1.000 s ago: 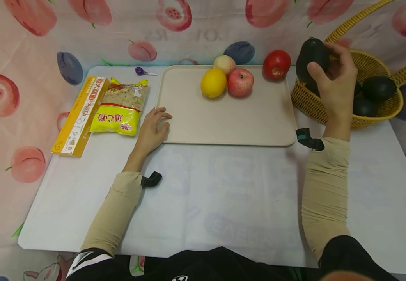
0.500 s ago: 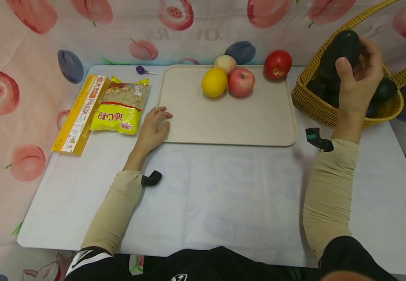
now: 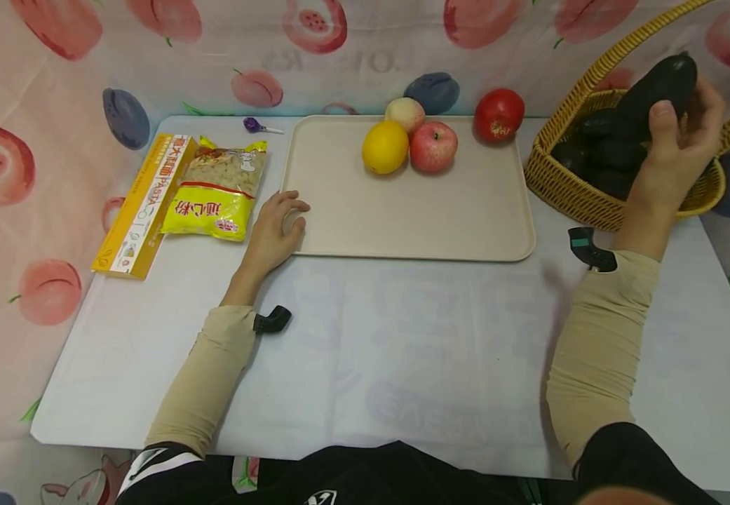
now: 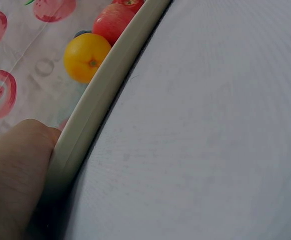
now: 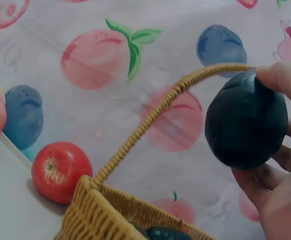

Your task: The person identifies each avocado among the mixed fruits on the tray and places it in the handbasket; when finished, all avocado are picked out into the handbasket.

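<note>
My right hand grips a dark green avocado above the wicker basket, thumb on one side and fingers on the other. In the right wrist view the same avocado looks smooth and rounded, held beside the basket's handle. More dark avocados lie inside the basket, partly covered by the held one and the hand. Over at the beige tray's left edge rests my left hand, its fingers relaxed on the rim. The left wrist view shows it against the tray's edge.
Towards the tray's back sit a yellow-orange fruit, an apple, a pale fruit and a red fruit. Left of the tray lie a pasta bag, a yellow pasta box and a purple lollipop. The basket's handle arches high.
My right hand has carried the avocado rightwards, from the basket's left side to over its middle and right, and the avocado now lies more slanted. The left hand stays put.
</note>
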{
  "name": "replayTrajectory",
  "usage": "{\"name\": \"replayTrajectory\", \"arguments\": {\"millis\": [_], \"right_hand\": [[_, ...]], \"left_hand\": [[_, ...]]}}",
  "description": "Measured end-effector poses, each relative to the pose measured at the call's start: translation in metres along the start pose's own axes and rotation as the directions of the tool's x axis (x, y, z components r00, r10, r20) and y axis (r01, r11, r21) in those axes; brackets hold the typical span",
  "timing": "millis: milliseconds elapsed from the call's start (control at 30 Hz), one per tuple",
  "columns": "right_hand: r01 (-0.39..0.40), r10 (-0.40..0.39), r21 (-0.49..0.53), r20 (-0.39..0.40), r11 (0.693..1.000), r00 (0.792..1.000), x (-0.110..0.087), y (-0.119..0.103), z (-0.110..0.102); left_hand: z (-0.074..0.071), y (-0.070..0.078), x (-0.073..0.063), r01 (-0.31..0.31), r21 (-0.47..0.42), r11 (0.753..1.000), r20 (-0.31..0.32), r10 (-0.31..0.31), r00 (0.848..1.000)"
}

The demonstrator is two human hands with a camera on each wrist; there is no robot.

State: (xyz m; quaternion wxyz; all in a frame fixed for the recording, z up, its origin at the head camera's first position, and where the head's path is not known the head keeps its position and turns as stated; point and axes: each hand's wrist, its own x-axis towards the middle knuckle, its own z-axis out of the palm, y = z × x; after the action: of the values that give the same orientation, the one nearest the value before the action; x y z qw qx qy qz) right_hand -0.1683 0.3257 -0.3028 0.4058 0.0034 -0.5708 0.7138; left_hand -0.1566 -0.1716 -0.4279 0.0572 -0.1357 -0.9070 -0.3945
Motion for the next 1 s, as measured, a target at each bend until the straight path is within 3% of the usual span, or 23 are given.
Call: {"name": "replayTrajectory", "arguments": {"millis": [367, 533, 667, 800, 867, 1000], "right_hand": [[-0.155, 0.158, 0.046, -0.066, 0.987, 0.985, 0.013, 0.020, -0.017], [-0.199, 0.198, -0.028, -0.035, 0.980, 0.980, 0.015, 0.025, -0.021], [-0.236, 0.238, -0.151, 0.000, 0.960, 0.971, 0.017, 0.025, -0.022], [-0.298, 0.325, -0.311, 0.038, 0.903, 0.945, 0.025, 0.024, -0.022], [-0.299, 0.359, -0.426, 0.066, 0.854, 0.931, 0.030, 0.025, -0.020], [-0.226, 0.387, -0.637, 0.124, 0.737, 0.914, 0.038, 0.035, -0.020]], "left_hand": [[-0.001, -0.001, 0.001, -0.002, -0.010, 1.000, -0.001, 0.002, 1.000], [0.000, 0.000, 0.000, -0.004, -0.004, 1.000, 0.005, 0.004, 1.000], [0.000, 0.001, -0.001, -0.002, 0.000, 1.000, 0.006, 0.002, 1.000], [0.000, 0.002, -0.002, 0.001, 0.004, 1.000, 0.003, -0.001, 1.000], [-0.001, 0.001, -0.002, 0.000, 0.007, 1.000, 0.001, 0.000, 1.000], [0.000, 0.000, -0.001, -0.002, 0.006, 1.000, 0.004, 0.002, 1.000]]}}
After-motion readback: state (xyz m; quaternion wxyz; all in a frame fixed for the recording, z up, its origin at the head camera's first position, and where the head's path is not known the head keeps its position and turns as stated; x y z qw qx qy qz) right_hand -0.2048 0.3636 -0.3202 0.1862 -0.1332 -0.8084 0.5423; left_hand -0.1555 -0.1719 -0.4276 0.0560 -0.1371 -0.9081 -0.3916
